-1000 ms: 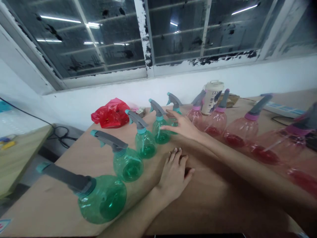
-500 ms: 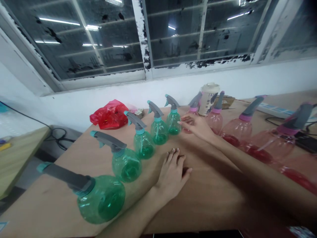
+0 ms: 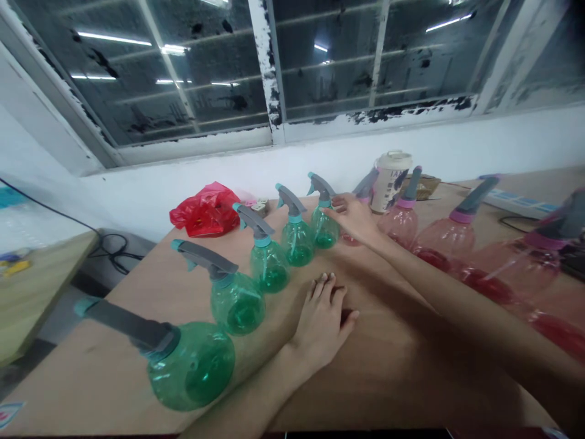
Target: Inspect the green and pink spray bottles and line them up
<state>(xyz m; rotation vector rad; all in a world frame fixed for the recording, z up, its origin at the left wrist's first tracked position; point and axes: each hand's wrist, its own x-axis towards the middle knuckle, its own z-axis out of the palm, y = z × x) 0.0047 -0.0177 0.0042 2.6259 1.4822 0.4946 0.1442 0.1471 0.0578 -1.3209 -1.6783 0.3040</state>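
Note:
Several green spray bottles stand in a curved row on the brown table [image 3: 388, 372], from the nearest green bottle [image 3: 192, 366] to the farthest green bottle [image 3: 324, 225]. Pink spray bottles continue the row rightward, starting with the first pink bottle [image 3: 361, 201]. My right hand [image 3: 354, 216] reaches far forward, fingers curled around that first pink bottle's body, right beside the farthest green one. My left hand [image 3: 322, 323] lies flat on the table, fingers stretched out, holding nothing.
A red plastic bag [image 3: 205, 210] lies at the table's back left. A lidded paper cup [image 3: 390, 180] stands behind the pink bottles. A power strip [image 3: 516, 204] and cables lie at the right. A wall and window run behind; another desk [image 3: 31, 286] stands at left.
My right hand has drawn off the farthest green bottle and moved right and farther back onto the first pink bottle. My left hand has stayed put.

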